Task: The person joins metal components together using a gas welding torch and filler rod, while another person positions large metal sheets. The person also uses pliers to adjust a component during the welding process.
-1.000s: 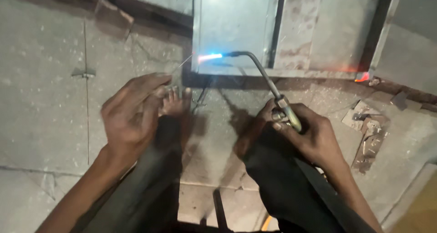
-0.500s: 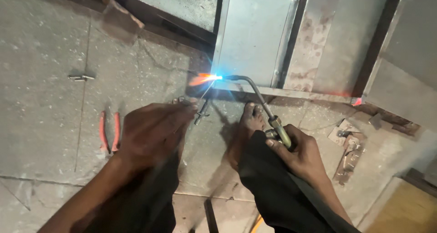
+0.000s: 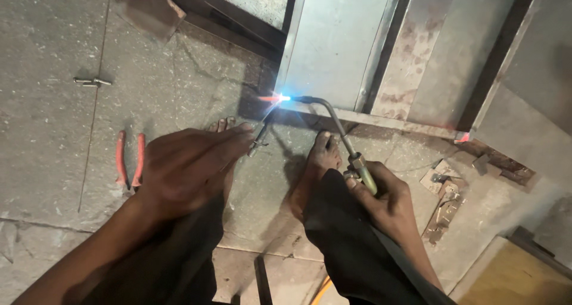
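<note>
Crouching barefoot on a rough, cracked grey stone floor (image 3: pixel 53 120), right hand (image 3: pixel 387 200) wrapped with fingers pressed together around the brass handle of a gas torch (image 3: pixel 351 153), its thin dark neck curving up and left to a small, bright blue-white flame (image 3: pixel 283 97). Flame tip licking the lower corner of a dull, smooth sheet-metal frame (image 3: pixel 339 39), streaked with rust along one upright, lying on the floor just ahead of the toes. Left hand (image 3: pixel 190 165) held flat and low, fingers close together, fingertips pinching a thin metal filler rod (image 3: pixel 265 123) slanting up into the glow. Red-handled pliers (image 3: pixel 130 159) lying just left of that hand; small scraps of bent metal (image 3: pixel 444 203) scattered to the right.
</note>
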